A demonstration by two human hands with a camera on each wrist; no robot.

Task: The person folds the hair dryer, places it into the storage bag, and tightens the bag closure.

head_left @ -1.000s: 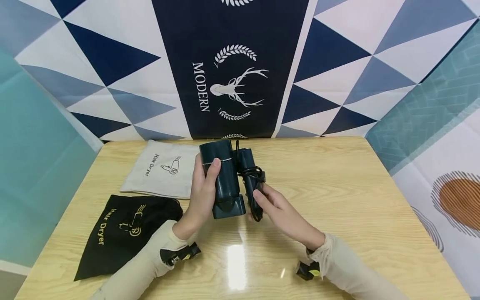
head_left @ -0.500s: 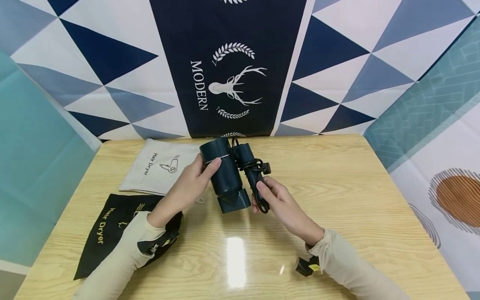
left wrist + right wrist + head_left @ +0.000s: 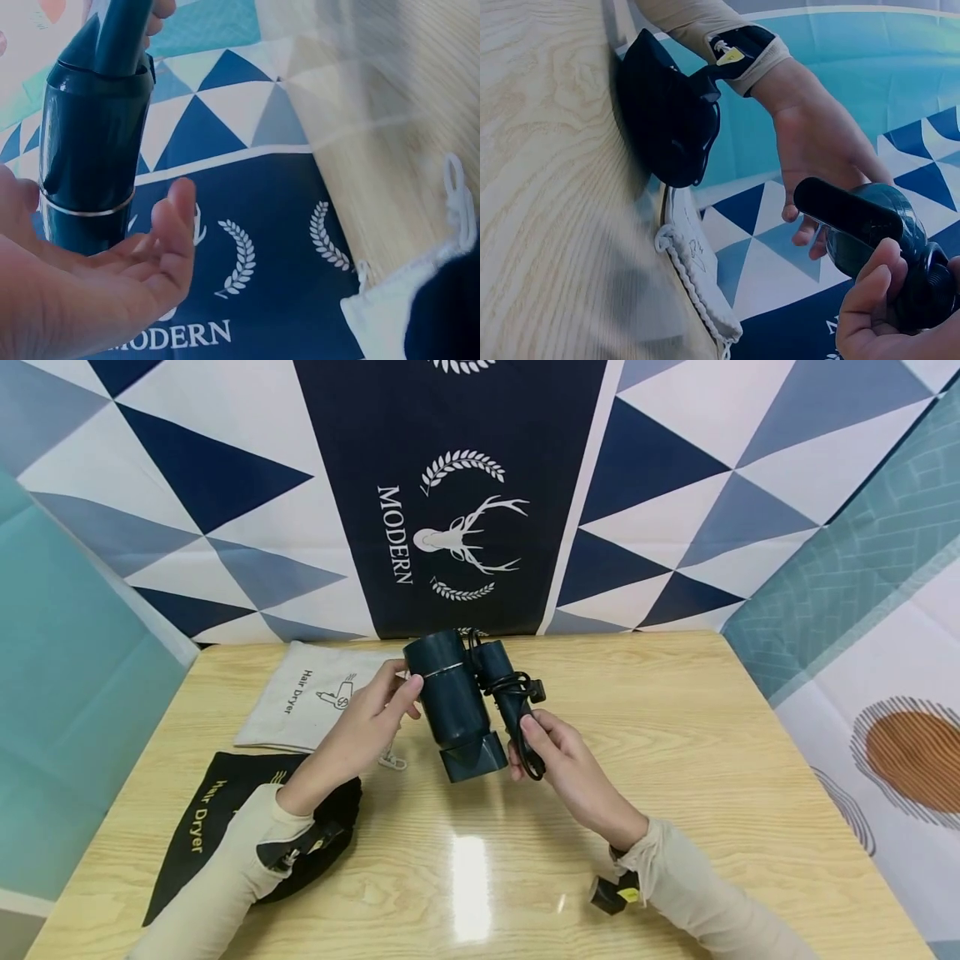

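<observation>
A dark teal hair dryer [image 3: 453, 706] is held over the table with its flat nozzle [image 3: 474, 758] toward me. My right hand [image 3: 566, 760] grips its handle, thumb on top, where the black cord [image 3: 512, 683] is wound round and the plug sticks out. Beside the barrel is my left hand [image 3: 363, 722], thumb tip at the barrel's side. In the left wrist view, that hand's relaxed fingers [image 3: 161, 255] cup loosely near the barrel's rear end. The right wrist view shows the left hand [image 3: 825, 142] behind the nozzle, fingers spread.
A light drawstring pouch [image 3: 266, 718] printed "Hair Dryer" lies at the table's back left. In front of it is a black pouch [image 3: 195, 835] with gold print, partly under my left forearm. A patterned cloth wall [image 3: 337, 527] rises directly behind the wooden table [image 3: 675, 760].
My left hand has loosened from the barrel and shifted left. The dryer has tilted, its nozzle swinging slightly right and away from me, with my right hand still on the handle.
</observation>
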